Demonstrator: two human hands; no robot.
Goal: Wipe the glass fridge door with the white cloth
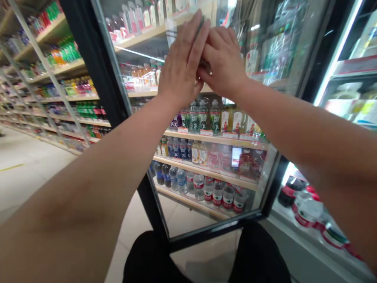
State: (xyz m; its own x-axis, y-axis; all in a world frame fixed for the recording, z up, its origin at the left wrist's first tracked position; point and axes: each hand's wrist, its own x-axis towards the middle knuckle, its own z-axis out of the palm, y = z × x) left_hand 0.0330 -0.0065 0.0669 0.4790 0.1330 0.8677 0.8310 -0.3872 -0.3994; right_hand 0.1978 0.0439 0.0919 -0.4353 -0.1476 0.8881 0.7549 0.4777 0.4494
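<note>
A glass door [200, 220] in a black frame stands open before me, and both my hands are raised to its upper part. My left hand [181, 59] lies along the pane with its fingers stretched out and its thumb bent inward. Touching it from the right is my right hand [225, 59], its fingers curled in. A small dark bit shows between the two hands; what it is stays hidden behind the fingers. A pale label or sticker [171, 33] shows beside the left fingers.
Behind the pane are shelves [206, 137] of bottled drinks. More drink shelves [85, 96] run along the left over a tiled floor [17, 157]. A lit cooler [312, 224] with bottles is at the right. My knees [259, 251] flank the door's lower edge.
</note>
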